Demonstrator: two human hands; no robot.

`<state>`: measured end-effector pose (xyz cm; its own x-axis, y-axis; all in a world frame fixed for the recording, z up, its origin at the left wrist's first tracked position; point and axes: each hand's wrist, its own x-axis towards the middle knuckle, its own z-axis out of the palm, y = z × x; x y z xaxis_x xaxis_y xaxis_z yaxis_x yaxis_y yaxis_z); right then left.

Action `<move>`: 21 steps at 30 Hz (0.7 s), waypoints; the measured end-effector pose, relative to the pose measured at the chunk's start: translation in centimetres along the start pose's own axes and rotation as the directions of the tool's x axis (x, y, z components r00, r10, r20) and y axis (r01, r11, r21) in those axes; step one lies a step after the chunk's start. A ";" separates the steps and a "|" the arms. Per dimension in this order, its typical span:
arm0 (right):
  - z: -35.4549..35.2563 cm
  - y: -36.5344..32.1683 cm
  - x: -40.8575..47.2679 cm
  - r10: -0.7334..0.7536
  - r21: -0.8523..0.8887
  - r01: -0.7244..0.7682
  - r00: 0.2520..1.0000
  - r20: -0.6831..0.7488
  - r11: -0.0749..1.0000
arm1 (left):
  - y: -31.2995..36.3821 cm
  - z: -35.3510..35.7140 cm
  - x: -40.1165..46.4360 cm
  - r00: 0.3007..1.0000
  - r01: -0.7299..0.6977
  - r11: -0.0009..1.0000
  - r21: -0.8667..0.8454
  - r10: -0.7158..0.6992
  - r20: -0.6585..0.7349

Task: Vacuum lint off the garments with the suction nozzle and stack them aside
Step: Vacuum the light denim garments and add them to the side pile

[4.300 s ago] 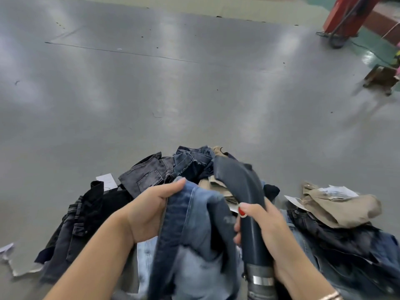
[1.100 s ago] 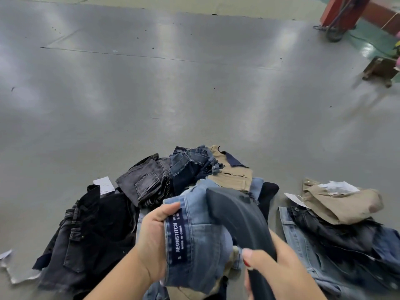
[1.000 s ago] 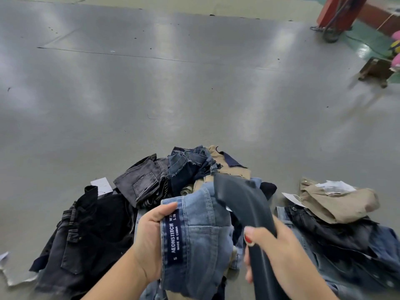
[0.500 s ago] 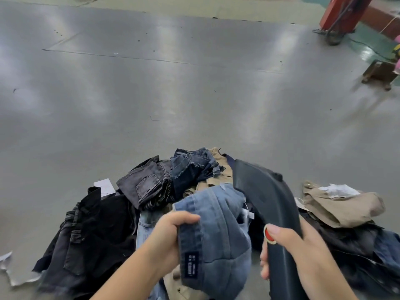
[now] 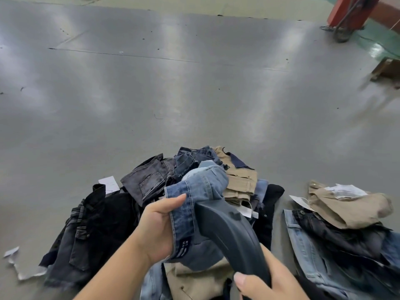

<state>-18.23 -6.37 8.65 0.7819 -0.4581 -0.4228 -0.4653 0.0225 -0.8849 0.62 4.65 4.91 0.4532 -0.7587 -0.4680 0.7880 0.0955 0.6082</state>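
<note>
In the head view, the left hand holds a blue denim garment up off the pile, with the thumb on top and the fingers curled under the cloth. It is held up like this, I think, so the fabric is easy to reach. The right hand is wrapped tight round the dark suction nozzle, and the nozzle's mouth presses against the denim to suck off the lint. Under the hands lies a messy pile of garments on the grey floor, still waiting their turn. To the right is a neater stack with a tan piece on top, likely the done ones. A white tag pokes out beside the pile.
</note>
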 end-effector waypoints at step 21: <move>-2.2 -2.2 0.7 -0.107 0.207 0.125 0.990 -0.092 0.970 | -2.3 0.5 0.8 0.972 -0.017 0.994 0.104 0.041 -0.232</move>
<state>-17.59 -8.65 10.75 0.7858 -0.5377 -0.3054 -0.2681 0.1488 -0.9518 -1.03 3.54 3.46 0.5690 -0.5841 -0.5788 0.7328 0.0408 0.6792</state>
